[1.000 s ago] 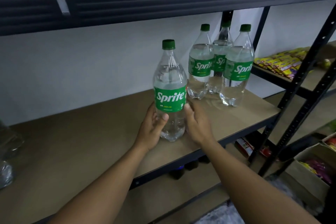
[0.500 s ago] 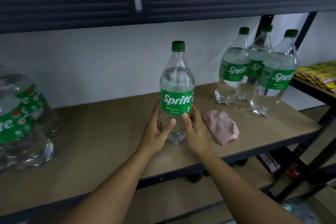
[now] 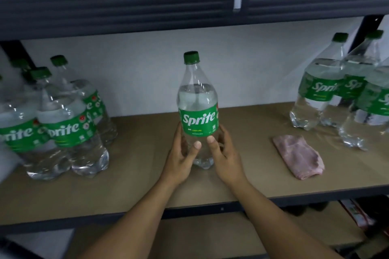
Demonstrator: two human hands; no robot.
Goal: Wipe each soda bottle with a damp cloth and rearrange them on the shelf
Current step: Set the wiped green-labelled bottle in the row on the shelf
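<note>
A clear Sprite bottle point(image 3: 197, 99) with a green cap and green label stands upright in the middle of the brown shelf point(image 3: 136, 187). My left hand point(image 3: 181, 160) and my right hand point(image 3: 225, 160) clasp its lower part from both sides, thumbs on the front. A folded pink cloth point(image 3: 299, 159) lies on the shelf to the right, apart from both hands. Three Sprite bottles point(image 3: 320, 86) cluster at the right end of the shelf. Several more Sprite bottles point(image 3: 67, 130) stand grouped at the left end.
The upper shelf's dark beam point(image 3: 189, 4) runs close above the bottle caps. A white wall closes the back. A dark upright post point(image 3: 366, 29) stands at the right. Below is another brown shelf board point(image 3: 189, 235) with red packets point(image 3: 357, 214) at the right.
The view has swung left along the shelf, and the bottle in both hands has travelled left, away from the right-hand group. The cloth and then the left-hand bottles came into sight.
</note>
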